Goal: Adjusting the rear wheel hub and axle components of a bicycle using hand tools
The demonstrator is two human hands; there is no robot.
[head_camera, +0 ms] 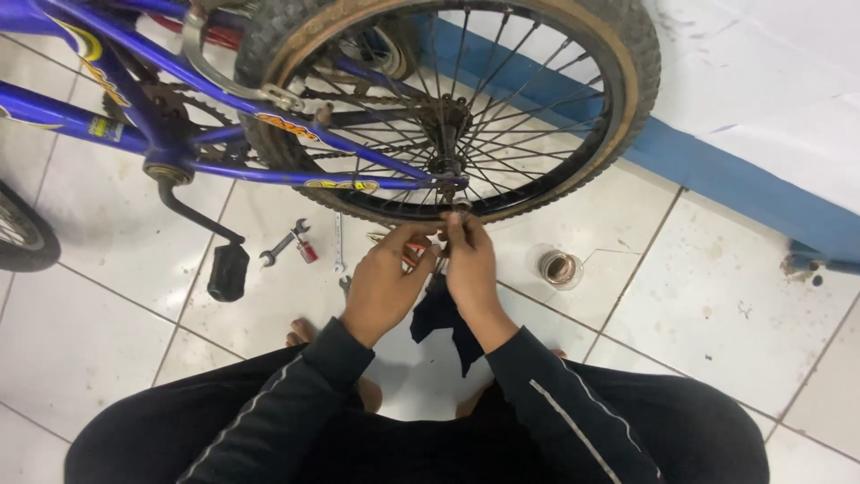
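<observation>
left hand (383, 285), right hand (468, 260) at rear wheel (502, 116) axle, fingertips' hold unclear

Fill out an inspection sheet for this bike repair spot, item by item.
Surface: white tiled floor, stained and speckled.
Job's things: blue bicycle beside the person; rear wheel with knobby tyre and rusty chain; both hands meet below the hub, at the axle end.
Clutter: spanners and a long wrench on the tiles, a small round container, a dark rag under the hands.
Grippers: left hand and right hand, fingers pinched around a small part; what it is cannot be told.
Cables: nothing seen.
Surroundings: white wall with blue base band; another tyre at the left edge.
</observation>
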